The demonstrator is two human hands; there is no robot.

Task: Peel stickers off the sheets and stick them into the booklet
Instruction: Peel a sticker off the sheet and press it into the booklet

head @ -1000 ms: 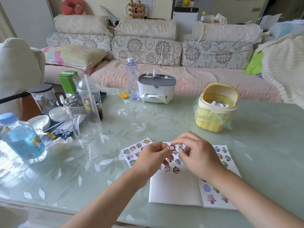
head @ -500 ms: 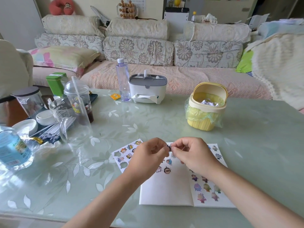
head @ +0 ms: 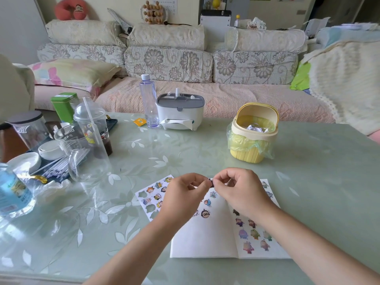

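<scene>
Left hand (head: 183, 194) and right hand (head: 240, 190) are drawn closer than before, both pinching one sticker (head: 211, 182), held over the booklet (head: 205, 239). Sticking is judged still pending.

1. The surface (head: 308, 161) is showing a smooth, glossy, glass-like top that is reflecting light.
2. The booklet (head: 205, 239) is presenting matt white paper.
3. The sticker sheet (head: 152, 199) is looking like smooth paper.
4. The bin (head: 246, 157) is showing ribbed yellow plastic, and its liner (head: 232, 138) thin crinkled film.
5. The sofa (head: 226, 99) is wearing quilted floral cloth.
6. The bottle (head: 149, 99) is appearing as clear smooth plastic.
</scene>
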